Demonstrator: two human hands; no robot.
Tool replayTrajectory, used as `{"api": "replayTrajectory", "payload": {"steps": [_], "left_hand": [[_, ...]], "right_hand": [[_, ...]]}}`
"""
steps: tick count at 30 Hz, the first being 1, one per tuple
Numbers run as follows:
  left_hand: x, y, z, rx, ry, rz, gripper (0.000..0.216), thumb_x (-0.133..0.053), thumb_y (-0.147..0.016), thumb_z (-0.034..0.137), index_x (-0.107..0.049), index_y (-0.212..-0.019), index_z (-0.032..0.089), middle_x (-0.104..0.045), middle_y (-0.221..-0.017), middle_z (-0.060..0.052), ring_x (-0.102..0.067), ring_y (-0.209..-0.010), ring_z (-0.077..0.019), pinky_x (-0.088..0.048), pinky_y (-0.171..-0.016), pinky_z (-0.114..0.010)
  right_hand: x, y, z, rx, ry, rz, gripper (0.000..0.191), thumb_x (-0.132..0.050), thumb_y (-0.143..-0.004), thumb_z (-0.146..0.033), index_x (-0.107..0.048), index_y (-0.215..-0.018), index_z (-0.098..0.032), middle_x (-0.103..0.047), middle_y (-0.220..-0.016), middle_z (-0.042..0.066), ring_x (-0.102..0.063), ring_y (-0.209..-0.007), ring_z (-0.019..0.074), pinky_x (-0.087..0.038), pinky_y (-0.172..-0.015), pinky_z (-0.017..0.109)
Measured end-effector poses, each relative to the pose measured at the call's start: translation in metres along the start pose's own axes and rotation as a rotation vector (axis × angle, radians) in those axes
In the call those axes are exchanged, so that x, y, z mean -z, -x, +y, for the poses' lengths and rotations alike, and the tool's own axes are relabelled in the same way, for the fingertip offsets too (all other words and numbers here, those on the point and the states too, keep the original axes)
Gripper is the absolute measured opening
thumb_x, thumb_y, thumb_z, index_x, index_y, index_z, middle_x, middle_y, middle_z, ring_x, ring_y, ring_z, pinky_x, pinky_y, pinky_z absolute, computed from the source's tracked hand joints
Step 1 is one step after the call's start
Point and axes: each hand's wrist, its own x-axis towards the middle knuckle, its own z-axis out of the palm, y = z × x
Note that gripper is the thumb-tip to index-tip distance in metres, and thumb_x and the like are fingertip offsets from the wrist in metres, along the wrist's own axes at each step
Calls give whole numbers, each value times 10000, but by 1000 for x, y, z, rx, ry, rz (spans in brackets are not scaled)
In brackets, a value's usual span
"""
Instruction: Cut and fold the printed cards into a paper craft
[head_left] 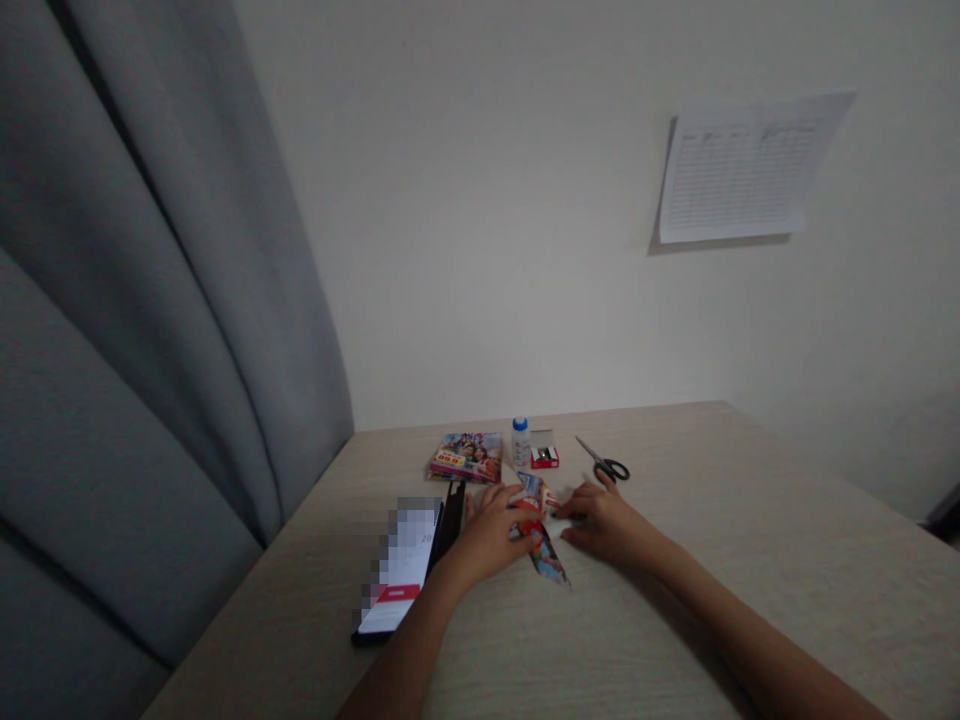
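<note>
A folded piece of colourful printed paper (541,540) lies on the wooden table (750,560) between my hands. My left hand (491,535) rests on its left side, fingers curled and pressing the paper down. My right hand (604,522) pinches the paper's right edge with its fingertips. Part of the paper is hidden under both hands.
A phone (401,570) with a lit screen lies to the left of my left arm. Behind the hands are a colourful booklet (467,456), a small white bottle with a blue cap (520,441), a small red box (544,455) and black-handled scissors (604,462). A grey curtain (150,350) hangs at left.
</note>
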Motion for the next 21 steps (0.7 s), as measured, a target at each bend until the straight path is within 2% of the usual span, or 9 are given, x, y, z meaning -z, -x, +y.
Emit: {"api": "replayTrajectory", "payload": {"steps": [4,13,21], "left_hand": [[-3,-1,-3,-37,22,22,363,-692,-840,405,-670,-1201,431,-466,-1491,16,-282,-1430,-314,-122,-1168,-600],[-5,-3,-6,-36,32,61,423,-726,-804,374,-650,-1218,417,-467,-1488,7,-314,-1414,-320,-154,-1161,-590],[-2,1,-1,-15,-8,53,317,-664,-852,444,-683,-1168,418,-448,-1507,9,-276,-1436,-333,-71,-1161,-645]], "right_hand": [[-1,0,1,2,7,5,311,-657,-833,-334,-715,-1130,-266,-711,-1055,81,-587,-1141,281,-37,-1164,620],[-4,-1,3,13,5,10,331,-664,-823,-326,-710,-1148,-284,-715,-1073,76,-591,-1132,284,-37,-1158,631],[-3,-1,4,9,-3,-4,333,-662,-838,-351,-703,-1161,-281,-712,-1075,82,-583,-1139,278,-22,-1164,618]]}}
